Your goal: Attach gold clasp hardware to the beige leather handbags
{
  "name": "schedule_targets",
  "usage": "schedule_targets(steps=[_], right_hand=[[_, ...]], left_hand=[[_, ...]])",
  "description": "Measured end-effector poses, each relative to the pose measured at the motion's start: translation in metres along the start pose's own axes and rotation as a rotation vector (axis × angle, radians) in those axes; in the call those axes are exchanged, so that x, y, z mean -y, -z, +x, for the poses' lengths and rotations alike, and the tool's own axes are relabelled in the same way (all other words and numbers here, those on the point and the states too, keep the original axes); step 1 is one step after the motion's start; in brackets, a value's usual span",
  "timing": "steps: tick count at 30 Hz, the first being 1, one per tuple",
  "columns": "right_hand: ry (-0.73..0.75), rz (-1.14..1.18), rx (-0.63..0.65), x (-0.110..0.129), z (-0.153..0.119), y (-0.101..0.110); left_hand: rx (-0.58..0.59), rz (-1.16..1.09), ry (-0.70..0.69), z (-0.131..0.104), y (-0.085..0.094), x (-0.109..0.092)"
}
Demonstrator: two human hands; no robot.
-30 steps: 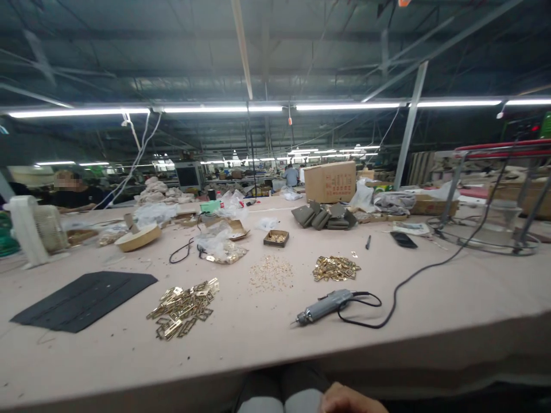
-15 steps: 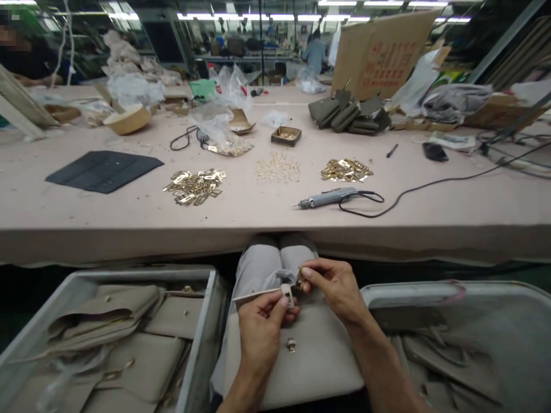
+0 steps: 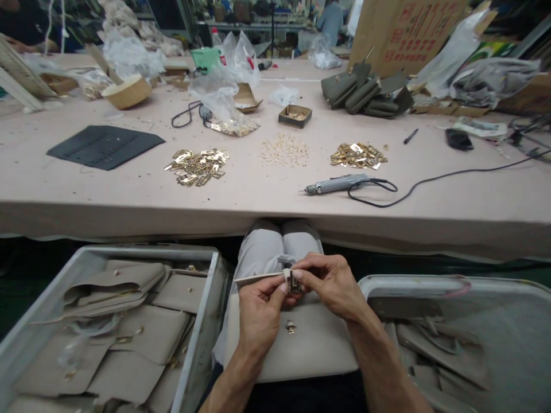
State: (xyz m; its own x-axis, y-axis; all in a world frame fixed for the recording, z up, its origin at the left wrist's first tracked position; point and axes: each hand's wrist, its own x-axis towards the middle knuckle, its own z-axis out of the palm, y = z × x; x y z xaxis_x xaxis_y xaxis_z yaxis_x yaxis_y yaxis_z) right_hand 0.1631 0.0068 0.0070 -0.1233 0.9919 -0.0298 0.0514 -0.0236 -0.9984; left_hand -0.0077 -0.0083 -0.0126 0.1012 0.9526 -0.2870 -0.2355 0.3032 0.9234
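A light grey bag (image 3: 310, 350) lies across my lap, with a small metal clasp (image 3: 291, 326) on its front. My left hand (image 3: 262, 301) pinches the bag's raised flap (image 3: 258, 279) near its tab. Thumb and fingers of my right hand (image 3: 329, 284) grip a small metal plate (image 3: 294, 281) against the tab end, so both hands nearly meet. The far side of the plate is hidden by my fingers.
On the table (image 3: 258, 198) are two piles of gold plates (image 3: 198, 166), (image 3: 358, 155), scattered small screws (image 3: 284, 150) and a grey electric screwdriver (image 3: 338, 184) with its cable. Bins of grey bags stand left (image 3: 210, 287) and right (image 3: 430, 281).
My right hand has moved left and brought the metal plate onto the flap's tab. The view has tilted down, so the table sits higher in the picture.
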Motion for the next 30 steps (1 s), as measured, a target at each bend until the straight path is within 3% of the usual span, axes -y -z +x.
schedule_targets(steps=[23, 30], right_hand=[[-0.052, -0.186, -0.114, -0.002, 0.002, -0.015], [-0.138, -0.141, -0.138, -0.003, -0.001, -0.021]], left_hand=[[0.028, -0.065, 0.025, -0.005, 0.002, 0.006], [-0.039, -0.075, 0.08, -0.003, -0.001, 0.008]])
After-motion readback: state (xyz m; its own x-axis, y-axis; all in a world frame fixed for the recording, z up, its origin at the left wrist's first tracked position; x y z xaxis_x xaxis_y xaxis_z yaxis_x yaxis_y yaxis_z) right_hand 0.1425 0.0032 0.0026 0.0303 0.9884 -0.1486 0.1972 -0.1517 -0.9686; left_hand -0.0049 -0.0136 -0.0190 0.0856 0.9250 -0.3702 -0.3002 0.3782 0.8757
